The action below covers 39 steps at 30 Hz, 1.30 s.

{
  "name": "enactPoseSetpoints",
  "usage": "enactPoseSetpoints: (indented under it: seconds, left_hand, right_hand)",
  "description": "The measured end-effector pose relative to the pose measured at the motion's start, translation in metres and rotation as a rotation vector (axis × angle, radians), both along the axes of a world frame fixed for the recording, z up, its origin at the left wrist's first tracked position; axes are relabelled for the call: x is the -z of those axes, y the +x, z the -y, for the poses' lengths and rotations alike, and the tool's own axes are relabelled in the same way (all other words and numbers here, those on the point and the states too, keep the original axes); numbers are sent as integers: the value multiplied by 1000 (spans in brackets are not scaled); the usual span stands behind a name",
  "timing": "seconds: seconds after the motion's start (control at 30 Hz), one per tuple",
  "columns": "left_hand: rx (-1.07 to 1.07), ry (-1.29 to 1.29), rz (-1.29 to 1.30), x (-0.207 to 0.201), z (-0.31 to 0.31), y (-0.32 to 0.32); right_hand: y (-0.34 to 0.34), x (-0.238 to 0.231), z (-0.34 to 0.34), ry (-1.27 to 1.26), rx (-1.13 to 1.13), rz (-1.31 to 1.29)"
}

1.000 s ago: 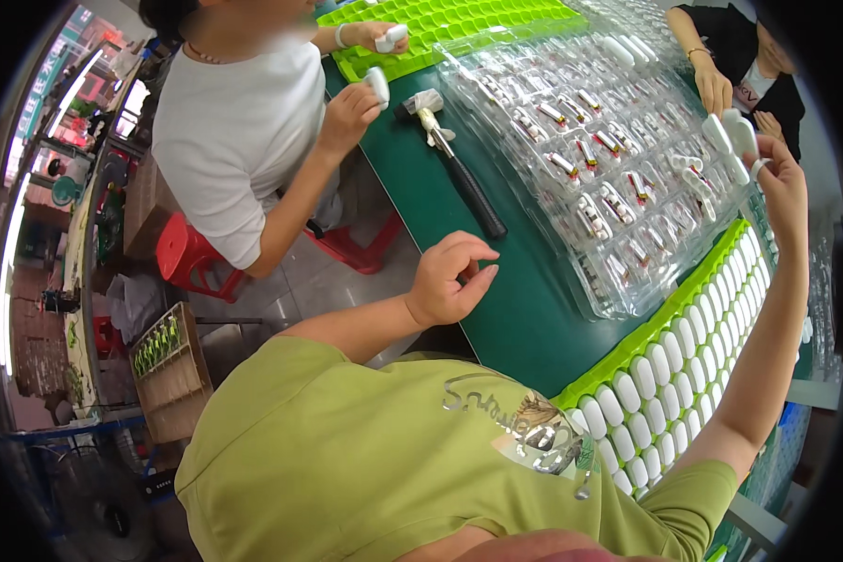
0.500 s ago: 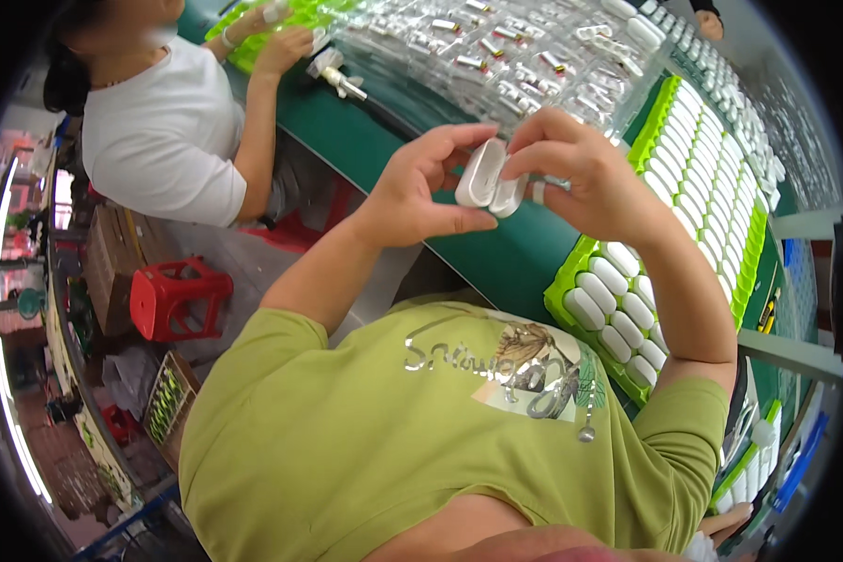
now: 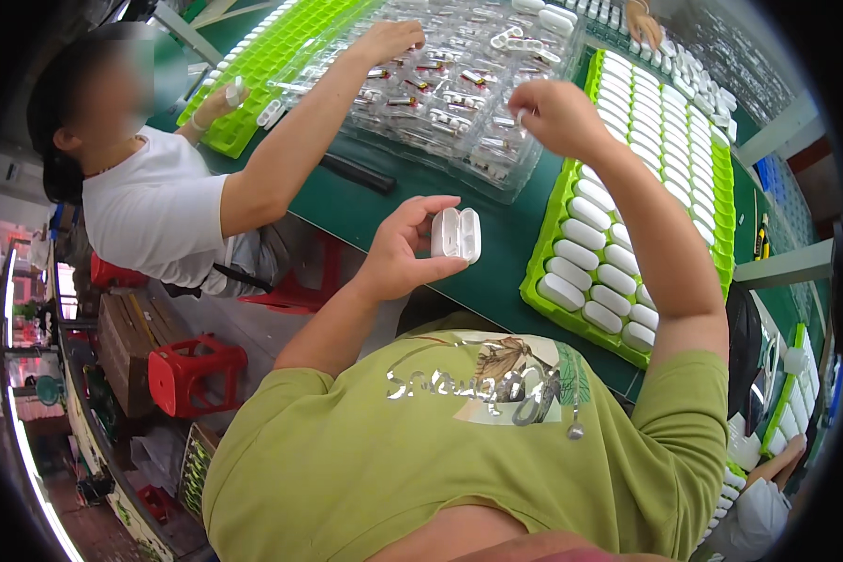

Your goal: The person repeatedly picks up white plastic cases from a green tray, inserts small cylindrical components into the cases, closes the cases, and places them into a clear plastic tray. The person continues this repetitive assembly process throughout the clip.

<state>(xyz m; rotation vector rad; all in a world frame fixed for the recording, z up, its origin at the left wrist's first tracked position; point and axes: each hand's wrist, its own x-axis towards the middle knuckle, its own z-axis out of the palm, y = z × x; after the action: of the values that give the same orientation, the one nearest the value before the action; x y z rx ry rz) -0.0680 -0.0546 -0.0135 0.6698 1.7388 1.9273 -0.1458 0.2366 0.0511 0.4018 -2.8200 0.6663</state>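
Holding the small white case (image 3: 456, 235) near the centre of the frame, I have its two halves spread wide, hollows turned up towards me, probably so I can see into both. My left hand (image 3: 398, 251) is bent round it, thumb along the lower end and fingers at the upper, a grip that seems meant to leave the open faces uncovered. Up and to the right, my right hand (image 3: 564, 117) has its fingers curled in over the edge of the clear plastic tray (image 3: 498, 180); whether they pinch anything I cannot tell. That tray, at the top middle, keeps small parts (image 3: 431, 70) in separate pockets, likely so they don't mix. Right of centre, the green tray (image 3: 569, 321) carries rows of rounded white cases (image 3: 585, 235), placed close by me, I'd say for easy reach. A black handle (image 3: 358, 173) lies on the green table (image 3: 496, 259) just below the clear tray. In the upper left, a co-worker in a white top (image 3: 173, 201) stretches one arm (image 3: 300, 140) over that tray.
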Motion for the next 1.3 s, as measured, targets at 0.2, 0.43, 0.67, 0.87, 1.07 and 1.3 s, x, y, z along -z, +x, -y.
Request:
enactPoseSetpoints:
  seconds: [0.2,0.43,0.67,0.87,1.07,1.3]
  left_hand:
    - [29,51,108,21,-5,3]
    - [31,71,199,25,-13,0]
    - [68,63,225,24,-21,-4]
    - [-49,220,201,21,-21,-3]
    - [129,316,265,-3,-36,-18]
    - [553,375,492,-18,-83,-6]
  right_hand:
    - [-83,20,-58,-40,493,41]
    - [-117,14,-59,85,514,-44]
    - [-144,25,-54,517,298,-60]
    - [-92,0,-57,-479,383,92]
    - [47,5,-49,-1318,-52,513]
    - [170,8,-10,-1082,-67,603]
